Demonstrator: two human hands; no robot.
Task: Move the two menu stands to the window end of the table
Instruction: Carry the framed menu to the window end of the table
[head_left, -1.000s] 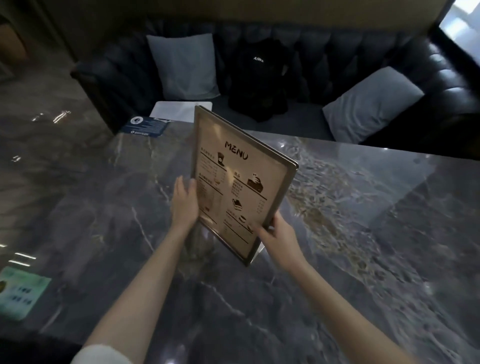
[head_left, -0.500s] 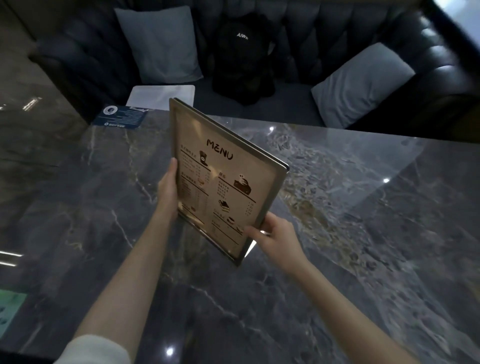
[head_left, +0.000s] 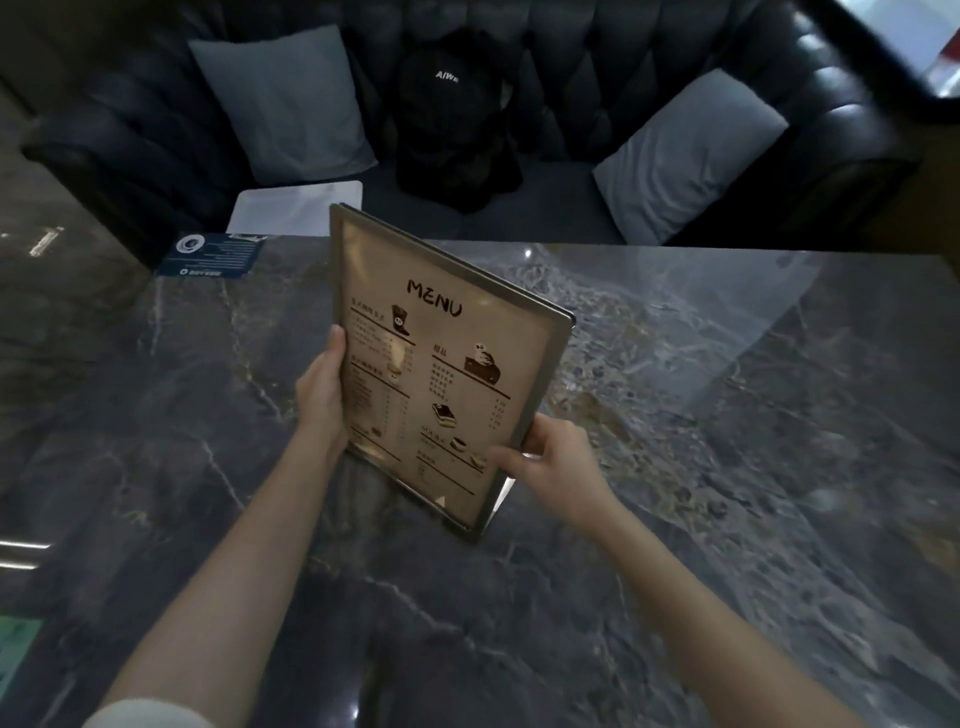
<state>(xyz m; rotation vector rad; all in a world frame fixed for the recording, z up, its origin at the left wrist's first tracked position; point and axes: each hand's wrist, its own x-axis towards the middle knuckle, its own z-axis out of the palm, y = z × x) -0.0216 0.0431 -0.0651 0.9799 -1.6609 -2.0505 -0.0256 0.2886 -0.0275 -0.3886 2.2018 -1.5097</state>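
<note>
Item: tan metal-framed menu stand, upright, long axis vertical, above dark marble table; left hand grasping left edge, right hand grasping lower right corner; window up-right.

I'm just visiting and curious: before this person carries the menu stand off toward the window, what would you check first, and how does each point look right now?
1. Left hand grips the menu stand on its left edge: ok.
2. Right hand holds the lower right corner: ok.
3. Stand clear of the marble table: cannot tell; its base looks just off or touching.
4. Tabletop toward the window side free of things: ok in the part seen.
5. Second menu stand located: cannot tell, not in view.
6. Blue card at the far left edge out of the way: ok.
</note>
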